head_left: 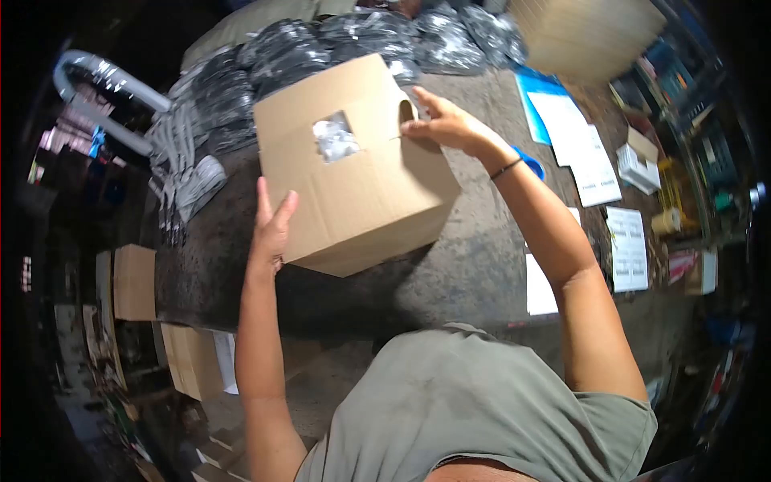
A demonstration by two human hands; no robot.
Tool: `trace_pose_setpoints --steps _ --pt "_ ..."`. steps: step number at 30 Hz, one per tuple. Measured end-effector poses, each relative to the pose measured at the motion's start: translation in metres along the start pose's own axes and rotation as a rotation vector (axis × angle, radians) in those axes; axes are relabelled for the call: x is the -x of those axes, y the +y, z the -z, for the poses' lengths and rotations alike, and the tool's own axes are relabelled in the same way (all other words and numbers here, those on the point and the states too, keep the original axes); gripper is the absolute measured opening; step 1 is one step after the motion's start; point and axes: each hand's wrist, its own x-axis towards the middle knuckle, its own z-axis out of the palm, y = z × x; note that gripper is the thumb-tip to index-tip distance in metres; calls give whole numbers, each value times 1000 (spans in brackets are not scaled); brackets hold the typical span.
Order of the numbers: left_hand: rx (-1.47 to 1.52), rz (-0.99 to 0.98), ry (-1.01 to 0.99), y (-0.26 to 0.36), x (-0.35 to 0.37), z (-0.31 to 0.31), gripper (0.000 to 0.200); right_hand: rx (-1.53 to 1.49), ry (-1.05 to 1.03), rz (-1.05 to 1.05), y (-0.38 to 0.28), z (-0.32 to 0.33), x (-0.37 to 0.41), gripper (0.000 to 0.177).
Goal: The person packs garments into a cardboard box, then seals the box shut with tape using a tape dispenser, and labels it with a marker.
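"Box (353, 197) in front of you: where is it, and what are your hands doing?"

"Your brown box is over the dark table (474, 249), near the middle, and it is tipped. You can't tell from here if its bottom touches the table."

"And your left hand (273, 233)?"

"It is at the left side of your box, low down. Your thumb and a finger are spread apart, both pointing up, and the hand is against the box."

"What about your right hand (444, 127)?"

"It is at the upper right of your box, by a curved edge. Your thumb and pointing finger are apart there, with the curve between them. You have a black band (506, 168) on that wrist."

"What else is near you?"

"Your box has a square hole (336, 138) with something shiny and whitish showing. Black shiny bundles (289, 52) are behind it, grey straps (173, 153) are to its left, and white papers (596, 173) and a blue sheet (532, 112) are to its right."
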Motion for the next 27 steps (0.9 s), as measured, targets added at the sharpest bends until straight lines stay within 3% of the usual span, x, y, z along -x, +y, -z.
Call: trace_pose_setpoints --steps 2,4,5,7,8,9,11,13,14,15,17,19,20,21,22,24,27 --pt "-142 16 -41 4 -4 3 90 -96 45 -57 1 -1 -58 92" --pt "-61 10 -43 0 -9 4 91 -160 215 -122 -10 -14 -92 89" --pt "11 16 -74 -3 -10 3 91 -148 201 -101 -10 -15 -98 89" --pt "-28 -12 -45 0 -8 1 98 -525 234 -42 -17 -11 -104 89" --pt "-17 -9 -41 -4 -8 3 97 -654 328 -125 -16 -13 -104 83" --pt "-5 -8 -37 -8 -6 3 97 -684 145 -9 -24 -7 -81 78" --pt "47 5 -43 -5 -1 3 96 -420 -54 181 -3 6 -59 59" --pt "63 -29 -126 -5 -7 5 97 -356 -62 105 13 -12 -29 35" --pt "85 -18 -52 -9 -8 2 94 82 55 346 18 -20 -14 21" --pt "83 -15 -58 -7 -11 1 94 186 66 418 14 -24 -3 18" --pt "108 -44 36 0 -22 2 88 201 75 414 15 -25 -1 22" --pt "-18 -139 21 -22 -42 17 76 235 280 381 26 -35 -7 35" --pt "-54 -204 -10 -35 -53 27 69 185 294 164 33 -34 -9 56" --pt "-85 -265 -61 -42 -65 29 62 -359 84 47 26 -34 -4 72" --pt "-36 -255 -48 -45 -66 27 59 -381 39 59 5 -31 11 77" --pt "-11 -207 -22 -31 -53 14 57 -258 143 54 35 -34 -2 80" --pt "-64 -173 41 -11 -14 0 57 -541 -33 -39 3 -20 24 82"
